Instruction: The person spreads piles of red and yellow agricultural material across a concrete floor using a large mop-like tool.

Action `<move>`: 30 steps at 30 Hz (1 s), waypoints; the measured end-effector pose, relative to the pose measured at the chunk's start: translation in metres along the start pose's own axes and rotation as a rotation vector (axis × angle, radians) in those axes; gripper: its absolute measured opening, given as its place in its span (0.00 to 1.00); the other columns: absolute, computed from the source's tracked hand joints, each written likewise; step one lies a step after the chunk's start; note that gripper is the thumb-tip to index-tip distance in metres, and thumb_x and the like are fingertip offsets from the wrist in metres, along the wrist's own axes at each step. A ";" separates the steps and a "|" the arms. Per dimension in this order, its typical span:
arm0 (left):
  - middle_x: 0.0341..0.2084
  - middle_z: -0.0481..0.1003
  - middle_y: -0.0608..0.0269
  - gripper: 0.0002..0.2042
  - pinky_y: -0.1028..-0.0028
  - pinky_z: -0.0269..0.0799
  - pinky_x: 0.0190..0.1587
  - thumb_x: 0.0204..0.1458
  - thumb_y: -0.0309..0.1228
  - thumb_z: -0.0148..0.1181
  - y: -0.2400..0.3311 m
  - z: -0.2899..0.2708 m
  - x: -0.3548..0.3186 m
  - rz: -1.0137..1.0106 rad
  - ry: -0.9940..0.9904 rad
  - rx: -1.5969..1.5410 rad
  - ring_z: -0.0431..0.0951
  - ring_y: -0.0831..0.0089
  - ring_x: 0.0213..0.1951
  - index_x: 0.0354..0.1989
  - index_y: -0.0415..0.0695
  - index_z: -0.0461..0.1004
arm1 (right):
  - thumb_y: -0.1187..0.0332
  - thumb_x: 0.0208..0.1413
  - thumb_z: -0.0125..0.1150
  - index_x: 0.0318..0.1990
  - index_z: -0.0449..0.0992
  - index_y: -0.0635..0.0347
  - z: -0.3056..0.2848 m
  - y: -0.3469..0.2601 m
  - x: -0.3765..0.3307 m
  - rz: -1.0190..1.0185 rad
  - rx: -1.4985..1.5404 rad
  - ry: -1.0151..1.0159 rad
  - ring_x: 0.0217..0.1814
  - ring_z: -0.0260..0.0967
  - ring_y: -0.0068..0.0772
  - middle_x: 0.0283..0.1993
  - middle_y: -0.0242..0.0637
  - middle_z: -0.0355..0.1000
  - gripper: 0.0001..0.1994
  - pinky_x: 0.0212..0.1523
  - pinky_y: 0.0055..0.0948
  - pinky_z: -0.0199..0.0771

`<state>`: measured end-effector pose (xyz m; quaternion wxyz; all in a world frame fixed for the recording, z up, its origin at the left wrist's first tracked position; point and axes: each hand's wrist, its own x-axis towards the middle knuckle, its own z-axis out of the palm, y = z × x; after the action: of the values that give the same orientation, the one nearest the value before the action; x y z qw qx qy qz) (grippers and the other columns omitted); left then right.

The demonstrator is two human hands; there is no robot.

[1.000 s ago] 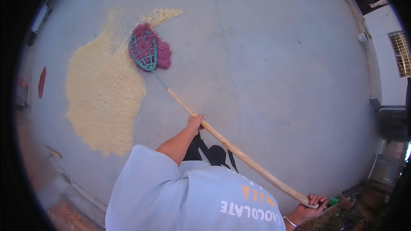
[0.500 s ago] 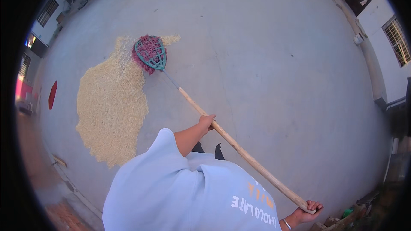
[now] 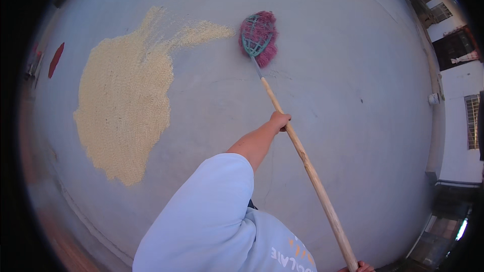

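A long wooden-handled broom (image 3: pixel 302 153) reaches out across a grey concrete floor (image 3: pixel 353 70). Its pink bristle head with a green frame (image 3: pixel 258 38) rests on the floor just right of a thin trail of yellow grain (image 3: pixel 201 31). My left hand (image 3: pixel 279 120) grips the handle partway along, arm stretched out from a pale blue sleeve. My right hand (image 3: pixel 356 267) holds the handle's near end at the bottom edge, mostly cut off. A broad patch of spread grain (image 3: pixel 123 106) lies to the left.
A small red object (image 3: pixel 55 59) lies at the far left of the floor. A low raised edge runs along the lower left. White building walls with windows (image 3: pixel 471 121) stand at the right rim.
The broom head has swung right, off the grain patch's top to bare floor beside the thin trail. My left arm has stretched further out along the handle.
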<state>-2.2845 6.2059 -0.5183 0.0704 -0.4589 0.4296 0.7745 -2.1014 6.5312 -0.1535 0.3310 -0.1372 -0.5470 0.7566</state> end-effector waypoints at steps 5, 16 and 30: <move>0.24 0.67 0.55 0.13 0.68 0.73 0.25 0.40 0.30 0.53 0.037 -0.089 0.009 0.023 0.086 -0.229 0.72 0.66 0.25 0.32 0.34 0.63 | 0.60 0.52 0.38 0.20 0.59 0.53 0.084 0.035 -0.007 0.066 0.086 -0.400 0.15 0.51 0.23 0.14 0.28 0.51 0.12 0.25 0.27 0.60; 0.22 0.66 0.60 0.09 0.70 0.72 0.26 0.42 0.29 0.50 -0.044 -0.252 -0.066 0.054 0.441 -0.421 0.71 0.70 0.23 0.28 0.37 0.62 | 0.64 0.57 0.34 0.23 0.58 0.52 0.073 0.099 -0.003 0.388 0.110 -0.552 0.12 0.47 0.15 0.13 0.24 0.49 0.11 0.21 0.16 0.58; 0.22 0.65 0.60 0.07 0.72 0.73 0.26 0.44 0.26 0.48 -0.188 -0.155 -0.299 0.013 0.169 -0.287 0.72 0.69 0.23 0.29 0.36 0.62 | 0.66 0.56 0.35 0.23 0.59 0.54 -0.292 -0.116 -0.046 0.134 0.291 -0.274 0.12 0.48 0.16 0.13 0.25 0.49 0.10 0.23 0.17 0.59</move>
<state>-1.9189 6.2949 -0.4326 -0.0372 -0.5252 0.3220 0.7868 -1.8600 6.7375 -0.1600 0.2188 -0.0199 -0.4616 0.8595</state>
